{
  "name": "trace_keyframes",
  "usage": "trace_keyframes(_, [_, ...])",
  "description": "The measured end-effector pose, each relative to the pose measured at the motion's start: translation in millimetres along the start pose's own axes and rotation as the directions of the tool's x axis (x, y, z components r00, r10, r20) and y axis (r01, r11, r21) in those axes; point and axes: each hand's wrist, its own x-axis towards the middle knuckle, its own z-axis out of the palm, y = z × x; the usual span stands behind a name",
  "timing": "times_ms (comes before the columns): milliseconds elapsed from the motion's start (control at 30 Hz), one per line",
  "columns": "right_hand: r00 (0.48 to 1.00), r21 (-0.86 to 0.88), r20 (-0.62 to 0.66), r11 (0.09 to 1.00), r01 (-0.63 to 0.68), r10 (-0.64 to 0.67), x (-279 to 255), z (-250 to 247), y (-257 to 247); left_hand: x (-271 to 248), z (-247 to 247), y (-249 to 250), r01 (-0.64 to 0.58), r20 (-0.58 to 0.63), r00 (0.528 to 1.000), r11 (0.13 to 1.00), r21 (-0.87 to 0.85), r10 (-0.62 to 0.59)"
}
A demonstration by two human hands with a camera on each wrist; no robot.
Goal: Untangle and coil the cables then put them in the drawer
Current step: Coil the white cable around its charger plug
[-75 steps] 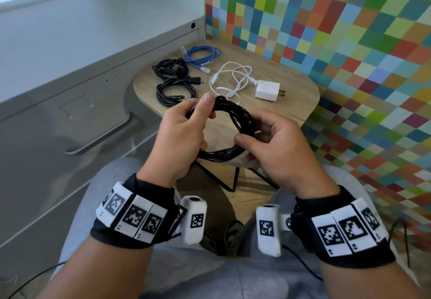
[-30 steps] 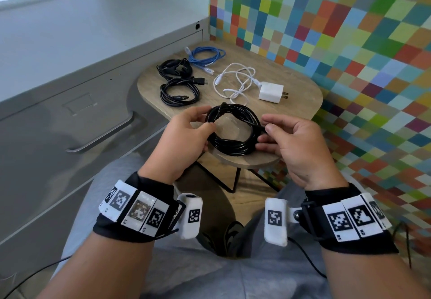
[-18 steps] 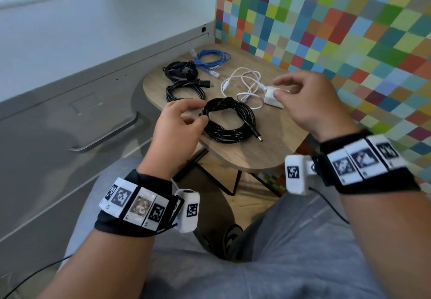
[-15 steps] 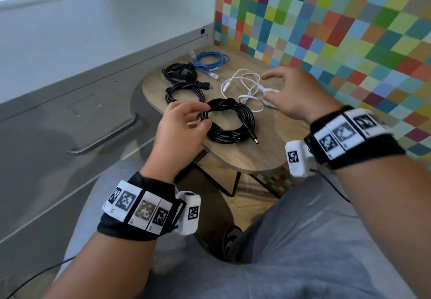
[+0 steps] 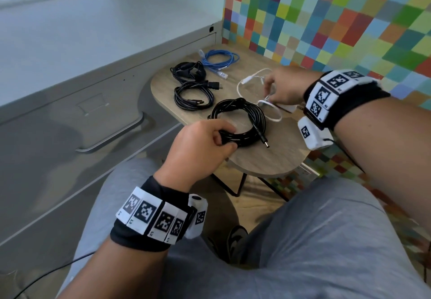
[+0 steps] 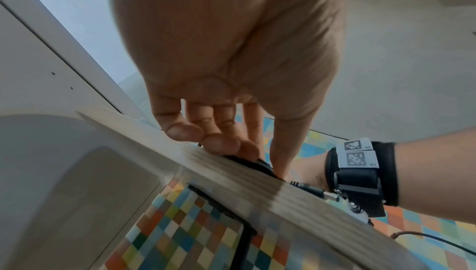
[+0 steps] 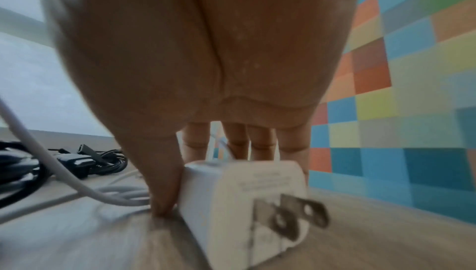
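Note:
A black coiled cable (image 5: 233, 105) lies on the small wooden table (image 5: 268, 161), its barrel plug (image 5: 264, 143) pointing toward the near edge. My left hand (image 5: 227, 139) grips the coil's near side with curled fingers; in the left wrist view the fingers (image 6: 221, 144) press the black cable (image 6: 260, 165) at the table edge. My right hand (image 5: 269, 91) is on the white charger (image 5: 288, 107), mostly hidden beneath it. The right wrist view shows thumb and fingers clamped round the charger (image 7: 242, 199), prongs facing the camera. Its white cable (image 5: 247, 80) loops loosely beside the black coil.
Two smaller black coils (image 5: 193, 96) (image 5: 187, 71) and a blue coiled cable (image 5: 221, 59) lie at the table's far left. A grey cabinet with a shut drawer and long handle (image 5: 112, 135) stands left of the table. A coloured checked wall (image 5: 326, 19) backs it.
Both hands lowered the black coil from the air onto the table. The right hand let go, moved right and took hold of the white charger. The left hand stayed on the coil.

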Motion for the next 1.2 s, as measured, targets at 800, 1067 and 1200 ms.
trace_keyframes(800, [0.935, 0.937, -0.332, -0.07, 0.342, 0.12, -132, 25, 1, 35, 0, 62, 0.076, 0.223, 0.974, 0.883, -0.464, 0.033])
trace_keyframes(1067, [0.926, 0.91, -0.339, -0.191, 0.368, 0.165, -141, 76, -58, -2, 14, 39, 0.093, 0.237, 0.963, 0.669, -0.738, 0.127])
trace_keyframes(1200, [0.868, 0.893, -0.442, 0.018, 0.45, 0.226, -143, 84, -61, -3, 10, 34, -0.019, 0.099, 0.989, 0.759, -0.651, 0.109])
